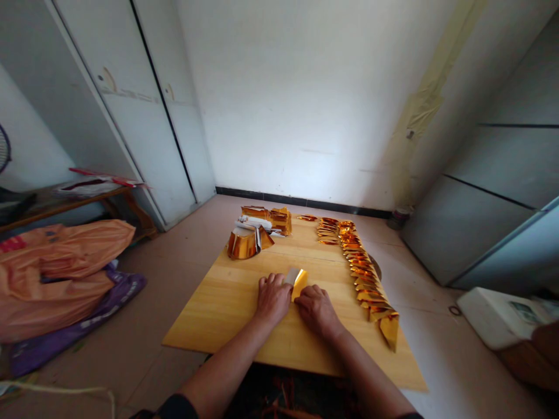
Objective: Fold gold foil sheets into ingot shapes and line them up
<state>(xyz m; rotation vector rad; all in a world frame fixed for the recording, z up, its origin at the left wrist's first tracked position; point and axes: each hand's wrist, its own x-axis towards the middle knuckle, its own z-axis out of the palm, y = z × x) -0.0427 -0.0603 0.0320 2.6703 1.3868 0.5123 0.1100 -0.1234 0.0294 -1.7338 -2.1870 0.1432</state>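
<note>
A small gold foil sheet (299,283) with a pale side stands partly folded on the wooden board (236,317). My left hand (273,297) holds its left edge with fingers bent. At its lower right corner, the closed fingers of my right hand (318,310) press on the foil. Folded gold pieces (364,279) overlap in a long row down the board's right side, with a shorter row (327,231) beside its far end. A curved stack of gold sheets (243,242) lies at the back left, in front of more gold stacks (280,220).
Orange and purple bags (65,279) lie on the left, below a wooden bench (82,201). Grey cabinets flank both sides of a white wall. A white box (502,317) sits at the right.
</note>
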